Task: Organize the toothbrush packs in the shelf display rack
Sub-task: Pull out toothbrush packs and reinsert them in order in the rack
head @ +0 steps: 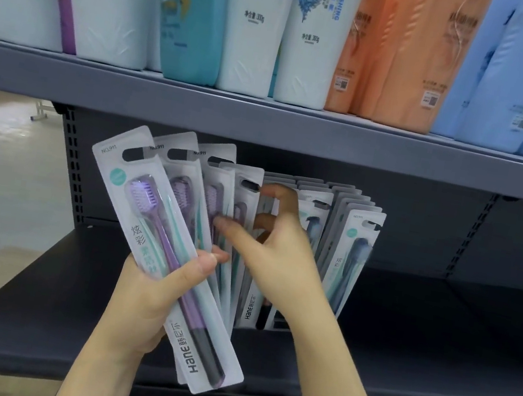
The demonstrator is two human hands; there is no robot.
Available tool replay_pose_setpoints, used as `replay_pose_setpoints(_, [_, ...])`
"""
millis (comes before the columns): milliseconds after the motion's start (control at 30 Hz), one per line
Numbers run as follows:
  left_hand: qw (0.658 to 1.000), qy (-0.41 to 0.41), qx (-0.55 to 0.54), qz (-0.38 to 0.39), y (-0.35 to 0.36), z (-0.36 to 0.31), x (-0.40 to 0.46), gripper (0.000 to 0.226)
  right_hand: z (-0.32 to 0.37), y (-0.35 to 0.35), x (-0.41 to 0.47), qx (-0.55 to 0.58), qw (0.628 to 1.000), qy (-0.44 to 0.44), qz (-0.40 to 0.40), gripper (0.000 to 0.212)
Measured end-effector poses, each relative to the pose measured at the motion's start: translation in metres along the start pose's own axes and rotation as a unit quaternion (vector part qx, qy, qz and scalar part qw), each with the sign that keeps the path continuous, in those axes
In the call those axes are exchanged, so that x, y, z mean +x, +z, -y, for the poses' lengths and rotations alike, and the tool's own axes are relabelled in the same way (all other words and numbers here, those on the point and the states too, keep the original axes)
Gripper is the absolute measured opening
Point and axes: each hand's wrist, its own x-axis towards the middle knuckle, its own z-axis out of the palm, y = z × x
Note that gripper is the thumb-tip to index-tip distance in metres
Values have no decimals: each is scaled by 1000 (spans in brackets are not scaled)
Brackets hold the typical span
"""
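The left hand [150,286] grips a fan of toothbrush packs [157,239] near their lower half, thumb curled across the front pack, which shows a purple brush beside a mint one. The fan leans to the left, its hang-holes uppermost, in front of the lower shelf [400,350]. The right hand [275,254] reaches in from the right; its thumb lies on the face of the rightmost fanned pack and its fingers [282,196] curl over that pack's top edge, pinching it. Just behind and to the right, a row of hanging packs [353,246] with blue brushes stands upright against the shelf's back panel. On the upper shelf [265,119], white, teal, orange and blue bottles [256,26] stand side by side.
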Motion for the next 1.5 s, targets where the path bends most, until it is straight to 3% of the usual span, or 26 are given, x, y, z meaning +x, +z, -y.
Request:
replay_pose_setpoints(267, [1000, -15, -20, -5, -9, 3, 5, 61, -1, -2, 6, 48, 998, 38, 2, 55])
replay_pose_setpoints(800, [998, -20, -65, -14, -28, 7, 9, 51, -4, -2, 17, 135, 987, 82, 33, 22])
replay_pose_setpoints(1100, [1000, 16, -16, 13, -25, 8, 13, 49, 1, 16, 14, -40, 992, 34, -116, 39])
replay_pose_setpoints(1233, [999, 17, 15, 24, -29, 12, 12, 23, 2, 20, 16, -179, 976, -2, -122, 27])
replay_pose_setpoints(1300, [999, 12, 18, 27, -30, 13, 12, 23, -1, 20, 17, -227, 968, -16, -107, 30])
replay_pose_setpoints(1500, [1000, 20, 6, 1, -33, 12, 13, 45, -2, 14, 14, -168, 977, -4, -129, 29])
